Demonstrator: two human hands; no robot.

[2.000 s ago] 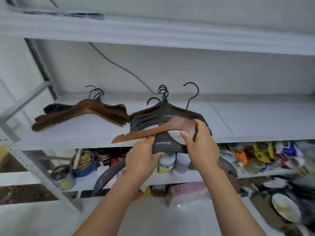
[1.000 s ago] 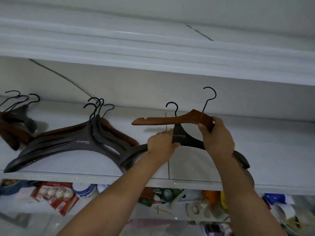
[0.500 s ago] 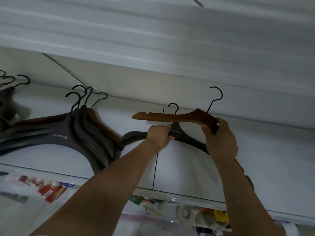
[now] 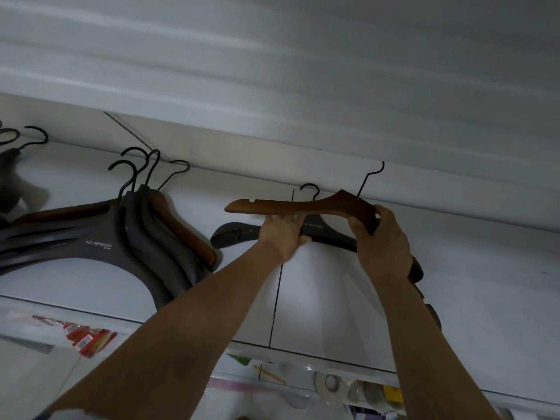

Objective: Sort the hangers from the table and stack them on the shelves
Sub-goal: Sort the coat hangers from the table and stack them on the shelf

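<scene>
I hold two hangers above the white shelf (image 4: 333, 298). My right hand (image 4: 378, 237) grips the neck of a brown wooden hanger (image 4: 288, 206), whose black hook rises toward the shelf above. My left hand (image 4: 283, 233) is closed on the dark grey hanger (image 4: 239, 233) just beneath it; its right arm runs behind my right wrist. To the left, a stack of dark grey and brown hangers (image 4: 136, 237) lies flat on the shelf, hooks pointing to the back. More hangers (image 4: 12, 159) lie at the far left edge.
The underside of the upper shelf (image 4: 303, 86) hangs low over my hands. A seam (image 4: 277, 298) splits the shelf board under my left arm. Below the shelf's front edge are a red packet (image 4: 88, 338), tape rolls (image 4: 330, 384) and other clutter.
Both hands have carried the two hangers up and rightward, away from the dark stack, to a bare part of the shelf. The brown hanger's hook now nearly reaches the upper shelf.
</scene>
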